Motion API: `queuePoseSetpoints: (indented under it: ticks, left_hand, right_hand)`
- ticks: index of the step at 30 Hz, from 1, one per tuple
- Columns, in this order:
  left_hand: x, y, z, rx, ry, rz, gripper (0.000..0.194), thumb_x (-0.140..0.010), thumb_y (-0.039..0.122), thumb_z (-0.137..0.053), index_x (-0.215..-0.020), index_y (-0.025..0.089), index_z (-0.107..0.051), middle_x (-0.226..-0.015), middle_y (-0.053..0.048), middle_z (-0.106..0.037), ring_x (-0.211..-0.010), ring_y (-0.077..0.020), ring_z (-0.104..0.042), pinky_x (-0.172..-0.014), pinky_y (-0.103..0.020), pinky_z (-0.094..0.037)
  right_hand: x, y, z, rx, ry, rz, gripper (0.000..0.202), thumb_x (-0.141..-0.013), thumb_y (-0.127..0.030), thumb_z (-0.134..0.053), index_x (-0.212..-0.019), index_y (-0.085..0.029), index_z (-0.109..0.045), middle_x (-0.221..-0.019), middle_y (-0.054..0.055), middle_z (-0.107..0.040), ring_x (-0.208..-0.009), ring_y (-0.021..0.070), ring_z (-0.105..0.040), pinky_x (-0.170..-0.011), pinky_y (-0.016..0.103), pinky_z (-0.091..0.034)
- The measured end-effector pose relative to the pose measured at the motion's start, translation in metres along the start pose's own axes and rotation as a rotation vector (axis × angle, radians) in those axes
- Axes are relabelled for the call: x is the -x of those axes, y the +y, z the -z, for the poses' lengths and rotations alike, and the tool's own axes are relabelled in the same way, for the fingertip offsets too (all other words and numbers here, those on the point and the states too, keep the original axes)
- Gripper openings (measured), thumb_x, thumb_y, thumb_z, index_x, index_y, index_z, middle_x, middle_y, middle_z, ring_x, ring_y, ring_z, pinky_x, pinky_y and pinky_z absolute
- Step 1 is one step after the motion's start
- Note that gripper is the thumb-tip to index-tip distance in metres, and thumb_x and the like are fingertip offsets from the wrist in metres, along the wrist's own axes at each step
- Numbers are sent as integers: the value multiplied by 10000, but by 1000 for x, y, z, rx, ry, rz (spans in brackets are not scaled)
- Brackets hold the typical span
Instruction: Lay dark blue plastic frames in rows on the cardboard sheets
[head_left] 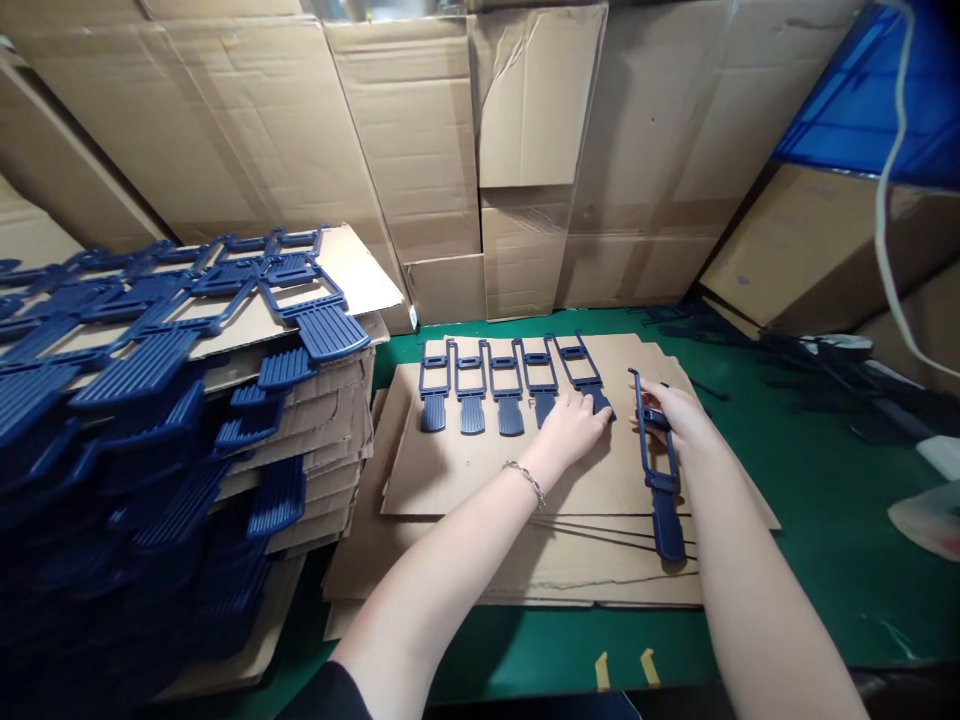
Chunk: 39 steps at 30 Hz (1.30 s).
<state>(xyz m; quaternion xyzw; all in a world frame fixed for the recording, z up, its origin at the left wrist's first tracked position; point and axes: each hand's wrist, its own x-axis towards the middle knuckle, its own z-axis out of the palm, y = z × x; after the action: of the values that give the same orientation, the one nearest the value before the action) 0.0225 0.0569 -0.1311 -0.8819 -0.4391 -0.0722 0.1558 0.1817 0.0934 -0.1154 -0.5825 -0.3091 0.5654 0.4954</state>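
Observation:
Several dark blue plastic frames with ribbed paddle ends stand in a row on a cardboard sheet (465, 480); the leftmost blue frame (433, 400) lies at its left side. My left hand (574, 428) rests on the paddle ends of the two rightmost frames, fingers stretched out and pressing on the last one. My right hand (671, 412) is closed around the upper part of another blue frame (667, 520), held over the right side of the sheet with its paddle end pointing down toward me.
A tall stack of cardboard layers (322, 430) loaded with blue frames stands on the left. Cardboard walls (405, 120) line the back. More dark parts (795, 370) lie on the green table (810, 560) at the right, near a white cable (885, 200).

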Motion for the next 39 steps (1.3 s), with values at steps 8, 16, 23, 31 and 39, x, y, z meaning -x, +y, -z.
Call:
queuePoseSetpoints:
  ticks: [8, 16, 23, 31, 39]
  left_hand:
    - [8, 9, 4, -5, 81, -45, 381, -873, 138, -278, -1169, 183, -514, -939, -103, -574, -892, -190, -563, -828, -333, -400]
    - [15, 11, 8, -71, 114, 3, 388, -870, 146, -279, -1147, 225, -541, -1092, -97, -564, -898, -202, -595, -989, -458, -326]
    - [17, 14, 12, -100, 86, 48, 397, -875, 158, -279, -1167, 241, -535, -1161, -109, -548, -964, -219, -585, -989, -500, -348]
    - [22, 20, 4, -50, 265, 60, 306, -865, 177, -353, -1091, 228, -553, -1172, -76, -533, -1063, -220, -518, -994, -492, -354]
    - [27, 25, 102, 477, 92, 253, 289, -890, 226, -308, -798, 152, -571, -710, -9, -603, -643, -115, -564, -657, -276, -481]
  right_hand:
    - [-1, 0, 0, -4, 11, 1, 85, -784, -171, -543, -808, -108, -594, -537, -6, -509, -428, 94, -500, -358, 219, -456]
    - [2, -1, 1, -8, -13, 17, 105, -786, -200, -543, -801, -114, -601, -551, -6, -499, -434, 83, -492, -397, 230, -495]
    - [6, -5, -1, -15, 9, 19, 129, -767, -197, -552, -845, -104, -595, -536, -11, -495, -435, 75, -488, -424, 211, -497]
    - [-3, -3, 5, -27, 35, 5, 144, -770, -211, -552, -857, -102, -587, -547, -17, -491, -415, 85, -480, -379, 227, -462]
    - [-7, -8, 21, -101, 236, 181, 358, -831, -350, -449, -1126, -149, -429, -854, 56, -570, -517, 96, -539, -483, 242, -483]
